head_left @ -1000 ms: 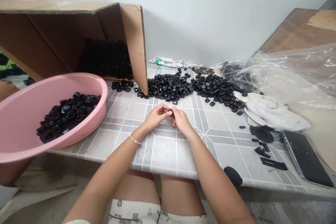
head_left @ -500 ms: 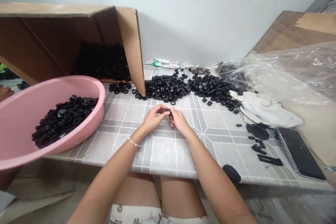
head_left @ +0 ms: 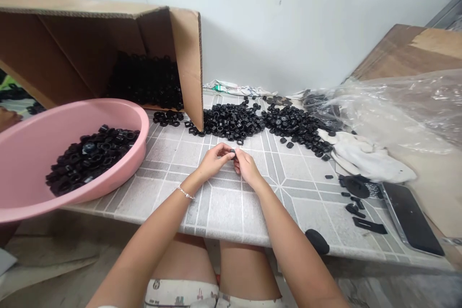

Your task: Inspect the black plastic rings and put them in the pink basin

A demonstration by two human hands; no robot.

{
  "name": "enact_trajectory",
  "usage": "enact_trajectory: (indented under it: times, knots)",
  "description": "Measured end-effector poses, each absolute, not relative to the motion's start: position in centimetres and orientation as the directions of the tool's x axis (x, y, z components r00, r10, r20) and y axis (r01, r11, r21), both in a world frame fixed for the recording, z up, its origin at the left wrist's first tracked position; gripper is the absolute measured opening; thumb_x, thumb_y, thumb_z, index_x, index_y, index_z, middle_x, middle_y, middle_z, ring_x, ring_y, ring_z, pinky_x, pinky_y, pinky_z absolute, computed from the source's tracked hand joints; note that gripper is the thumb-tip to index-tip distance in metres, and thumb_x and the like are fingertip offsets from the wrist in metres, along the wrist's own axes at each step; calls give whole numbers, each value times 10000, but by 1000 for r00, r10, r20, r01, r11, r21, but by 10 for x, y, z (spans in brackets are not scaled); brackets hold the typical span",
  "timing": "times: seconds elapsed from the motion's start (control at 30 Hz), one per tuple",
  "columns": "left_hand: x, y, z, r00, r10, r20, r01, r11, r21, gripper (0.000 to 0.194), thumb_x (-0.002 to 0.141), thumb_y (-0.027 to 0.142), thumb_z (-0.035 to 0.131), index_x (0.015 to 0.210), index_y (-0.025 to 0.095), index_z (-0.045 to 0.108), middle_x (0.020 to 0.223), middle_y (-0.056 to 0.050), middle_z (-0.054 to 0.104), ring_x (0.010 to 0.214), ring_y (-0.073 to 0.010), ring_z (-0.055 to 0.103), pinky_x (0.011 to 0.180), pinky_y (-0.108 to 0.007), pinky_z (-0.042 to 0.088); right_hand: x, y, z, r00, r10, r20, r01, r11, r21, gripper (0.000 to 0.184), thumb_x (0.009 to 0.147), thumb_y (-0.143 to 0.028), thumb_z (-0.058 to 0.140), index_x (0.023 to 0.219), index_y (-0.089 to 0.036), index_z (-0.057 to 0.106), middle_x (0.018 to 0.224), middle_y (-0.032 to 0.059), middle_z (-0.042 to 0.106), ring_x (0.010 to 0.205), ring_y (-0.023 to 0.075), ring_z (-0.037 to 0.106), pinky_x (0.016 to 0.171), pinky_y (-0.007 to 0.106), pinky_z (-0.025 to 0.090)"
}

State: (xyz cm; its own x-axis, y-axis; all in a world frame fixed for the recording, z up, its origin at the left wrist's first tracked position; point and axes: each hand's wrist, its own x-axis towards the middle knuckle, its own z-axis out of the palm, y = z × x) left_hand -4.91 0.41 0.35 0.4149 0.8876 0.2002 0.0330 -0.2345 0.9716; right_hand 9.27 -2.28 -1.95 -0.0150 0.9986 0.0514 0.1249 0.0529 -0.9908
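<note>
Over the middle of the table, my left hand (head_left: 215, 160) and my right hand (head_left: 246, 163) meet at a small black plastic part (head_left: 233, 152). Fingertips of both hands pinch it, and they cover most of its shape. Just beyond lies a heap of black ring-shaped parts (head_left: 231, 120). To its right is a second heap of smaller black pieces (head_left: 294, 125). A pink basin (head_left: 108, 110) on the left holds a pile of black rings (head_left: 90, 159).
A cardboard box (head_left: 190, 67) on its side holds more black parts. On the right are a white cloth (head_left: 357, 156), a phone (head_left: 413, 219), clear plastic sheeting (head_left: 404, 101) and loose black scraps (head_left: 370, 225). Another person's hand (head_left: 9, 118) shows at the far left.
Both hands stay together on the small black part, with only slight finger movement. The view has shifted a little.
</note>
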Motion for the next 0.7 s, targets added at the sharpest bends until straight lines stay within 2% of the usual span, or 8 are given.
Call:
enact_trajectory:
  times: [0.1,0.17,0.33,0.47,0.6,0.7]
  knots:
    - [-48,4,4,419,899,124,-28,-124,992,378,759,506,657,848,146,581,793,-27,622,755,-148,587,769,-299,465,93,-24,-15,64,996,55,98,48,-994,583,836,-758,262,711,-224,457,560,-25,417,484,133,407,474,277,350]
    - [-47,5,5,421,903,85,-49,-71,996,394,766,526,642,829,143,577,751,-15,606,716,-137,576,747,-291,463,95,-27,-11,74,989,130,169,116,-979,573,867,-724,223,740,-221,466,599,-12,458,542,146,450,536,285,382]
    - [-48,2,9,435,900,-15,-151,90,984,388,732,505,685,814,147,560,717,9,586,678,-115,560,735,-276,457,96,-34,-1,-37,970,240,404,234,-884,369,927,-573,313,839,-237,436,706,-17,522,656,164,499,643,288,367]
    - [-49,-3,15,529,844,-85,-211,227,951,400,725,501,701,849,159,534,728,-3,610,703,-118,587,762,-278,450,96,-36,3,-38,969,242,434,235,-870,315,942,-516,310,816,-243,404,708,-22,532,679,170,516,668,284,366]
    - [-49,-6,17,558,827,-71,-233,238,943,418,689,485,744,819,177,493,698,9,599,681,-113,581,758,-280,445,97,-36,4,-40,973,228,436,223,-872,338,944,-518,281,783,-246,402,685,-20,536,668,176,523,662,285,356]
    - [-47,-6,15,550,834,-40,-209,184,960,433,696,510,732,818,181,478,682,19,585,665,-108,565,738,-276,440,98,-35,3,-33,974,223,437,215,-874,354,939,-529,270,770,-249,405,673,-17,535,642,182,507,640,289,330]
